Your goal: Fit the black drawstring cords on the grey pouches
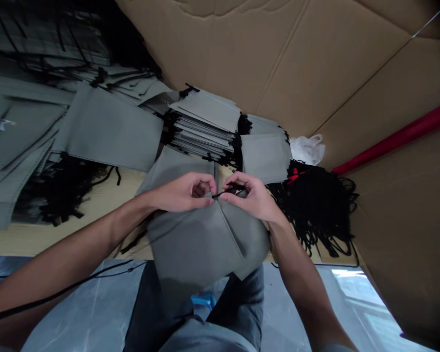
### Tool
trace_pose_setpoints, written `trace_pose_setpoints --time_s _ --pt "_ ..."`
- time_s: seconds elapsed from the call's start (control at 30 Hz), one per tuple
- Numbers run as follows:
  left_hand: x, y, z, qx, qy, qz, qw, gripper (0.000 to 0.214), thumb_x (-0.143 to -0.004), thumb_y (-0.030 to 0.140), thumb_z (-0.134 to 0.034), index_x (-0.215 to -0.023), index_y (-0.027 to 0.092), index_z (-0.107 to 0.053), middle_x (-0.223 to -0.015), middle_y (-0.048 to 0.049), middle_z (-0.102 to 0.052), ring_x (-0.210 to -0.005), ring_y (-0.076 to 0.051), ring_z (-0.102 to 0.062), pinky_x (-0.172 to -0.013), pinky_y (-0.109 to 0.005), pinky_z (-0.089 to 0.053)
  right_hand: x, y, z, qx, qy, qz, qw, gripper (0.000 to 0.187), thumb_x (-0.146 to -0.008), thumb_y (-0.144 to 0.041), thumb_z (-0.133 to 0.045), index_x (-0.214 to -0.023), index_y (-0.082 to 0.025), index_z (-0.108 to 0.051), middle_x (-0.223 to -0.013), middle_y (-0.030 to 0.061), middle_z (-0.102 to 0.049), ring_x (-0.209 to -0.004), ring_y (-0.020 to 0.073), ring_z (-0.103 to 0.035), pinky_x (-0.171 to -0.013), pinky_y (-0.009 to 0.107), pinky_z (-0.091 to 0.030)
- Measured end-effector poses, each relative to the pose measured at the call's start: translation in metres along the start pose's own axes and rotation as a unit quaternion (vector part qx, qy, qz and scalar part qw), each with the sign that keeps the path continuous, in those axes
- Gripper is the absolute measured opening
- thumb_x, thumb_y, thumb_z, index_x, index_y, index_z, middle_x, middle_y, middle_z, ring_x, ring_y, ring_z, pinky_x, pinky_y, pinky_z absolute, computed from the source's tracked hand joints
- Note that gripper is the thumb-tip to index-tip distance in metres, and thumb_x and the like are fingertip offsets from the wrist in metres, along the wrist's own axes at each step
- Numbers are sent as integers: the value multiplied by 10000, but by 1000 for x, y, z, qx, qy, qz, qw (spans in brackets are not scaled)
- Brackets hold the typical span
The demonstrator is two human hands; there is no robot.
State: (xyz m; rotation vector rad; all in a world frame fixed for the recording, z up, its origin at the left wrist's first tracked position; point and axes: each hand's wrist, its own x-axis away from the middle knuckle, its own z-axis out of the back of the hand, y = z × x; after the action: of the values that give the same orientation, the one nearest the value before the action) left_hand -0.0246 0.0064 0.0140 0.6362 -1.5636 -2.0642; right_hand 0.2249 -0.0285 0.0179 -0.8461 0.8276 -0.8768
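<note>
A grey flat fabric pouch (196, 244) with a stitched seam hangs over the table's front edge, above my lap. My left hand (185, 191) is closed, pinching the pouch's upper edge between thumb and fingers. Just to its right, my right hand (251, 195) grips a black cord (223, 192) that runs to the pouch's edge by my left fingertips. The cord's far end is partly hidden in my right fingers. Behind my hands, another grey pouch (183, 168) lies on the table.
Stacked grey pouches with black cords (205, 132) stand behind my hands, with a smaller pile (266, 151) beside them. More pouches (113, 127) spread leftward. A heap of black cords (319, 205) lies right, near a white plastic bag (308, 149). Cardboard (242, 54) walls the back.
</note>
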Motion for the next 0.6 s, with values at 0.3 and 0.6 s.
trace_pose_setpoints --time_s 0.3,0.6 --pt "-4 -7 -12 107 74 -62 990 271 -887 244 -827 -1071 160 -647 -968 -47 -752 -884 -166 -763 -854 -293 -605 -2 0 -4 32 67 29 997 133 -889 -330 -881 -971 -234 -839 -956 33 -838 -881 204 -772 -828 331 -592" --pt "-5 -4 -11 42 174 -82 980 287 -870 349 -888 -1016 137 -759 -886 -51 -776 -808 -139 -721 -748 -227 -566 -1 -1 -5 -1 107 43 993 103 -915 -283 -831 -1000 -229 -814 -981 38 -824 -913 191 -773 -849 332 -619"
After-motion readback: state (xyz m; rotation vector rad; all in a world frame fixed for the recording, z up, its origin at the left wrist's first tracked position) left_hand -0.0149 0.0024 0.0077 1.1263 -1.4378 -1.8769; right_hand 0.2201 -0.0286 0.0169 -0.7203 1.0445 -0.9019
